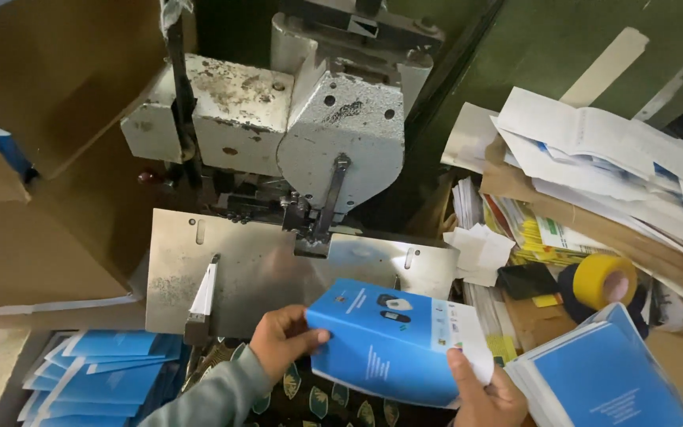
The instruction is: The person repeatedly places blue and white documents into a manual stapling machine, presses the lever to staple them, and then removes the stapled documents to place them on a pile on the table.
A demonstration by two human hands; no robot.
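A folded blue and white paper booklet [393, 340] is held in front of the metal plate [254, 273] of a worn grey stitching machine [333, 134], just below its downward-pointing head. The booklet's left edge is pinched by the left hand [282, 341], thumb on top and fingers curled beneath. Its lower right corner is gripped by the right hand [488, 391], thumb pressed onto the white flap; the rest of that hand is partly cut off by the frame edge, so its fingers cannot be made out fully.

For the booklet to be handled well here, it would probably need to be kept flat and square between both hands, with the fold aligned to the plate and the fingers kept away from the head.

No closed container is seen. A stack of matching blue booklets [610, 375] lies just beside the right hand, and a loose heap of blue booklets [104, 372] rests at lower left. A brown cardboard box [33, 229] stands to the left; what it holds is not shown. A roll of yellow tape [604, 281] sits among scattered white paper sheets [594, 134] on the right.
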